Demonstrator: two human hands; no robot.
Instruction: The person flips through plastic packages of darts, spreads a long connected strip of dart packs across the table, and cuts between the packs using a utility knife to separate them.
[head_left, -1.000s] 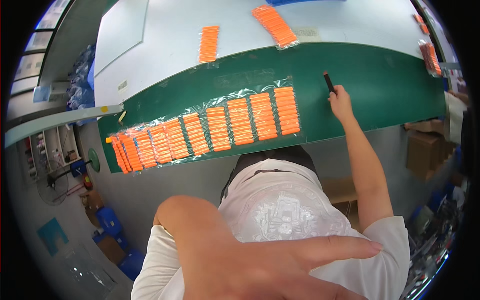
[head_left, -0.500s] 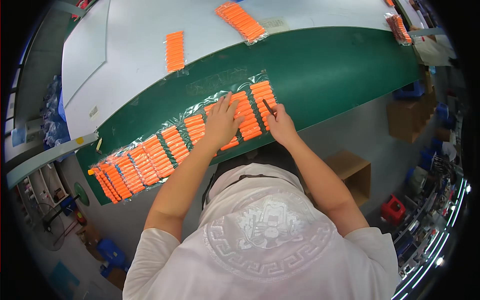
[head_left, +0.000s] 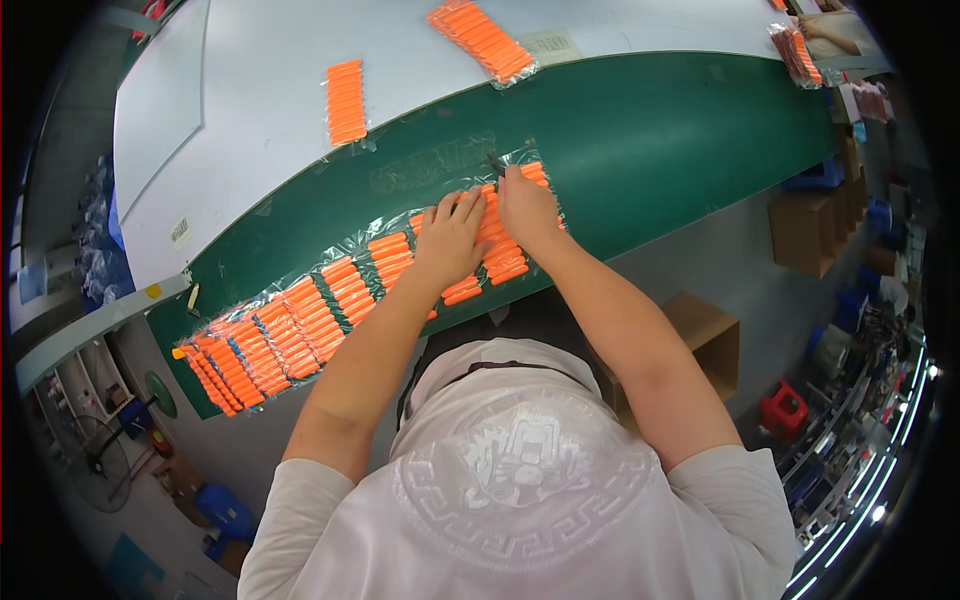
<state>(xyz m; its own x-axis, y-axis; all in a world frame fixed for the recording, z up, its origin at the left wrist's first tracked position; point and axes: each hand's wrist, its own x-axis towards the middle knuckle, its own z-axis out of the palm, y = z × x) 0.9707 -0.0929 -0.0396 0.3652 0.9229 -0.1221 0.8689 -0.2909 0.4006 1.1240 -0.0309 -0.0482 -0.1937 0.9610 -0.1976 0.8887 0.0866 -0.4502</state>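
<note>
A long clear plastic sheet of orange sticks [head_left: 351, 293], laid out in rows, slants across the green mat [head_left: 660, 150] in front of me. My left hand [head_left: 452, 240] lies flat on the rows right of the middle, fingers spread, holding nothing. Beside it, my right hand [head_left: 527, 207] is closed round a slim black tool [head_left: 496, 163], knife-like in shape. The tool's tip is at the far edge of the film, by the gap between the last two rows at the right end. The right hand hides part of those rows.
On the white tabletop [head_left: 270, 80] beyond the mat lie a small pack of orange sticks [head_left: 346, 103] and a larger pack [head_left: 482, 42]. A stack of packs [head_left: 795, 56] stands far right, near another person's arm [head_left: 835, 35]. Cardboard boxes [head_left: 705, 335] are on the floor.
My right hand has moved away from me and left with the black tool, from the near part of the rows to the film's far edge. The left hand stays nearly in place.
</note>
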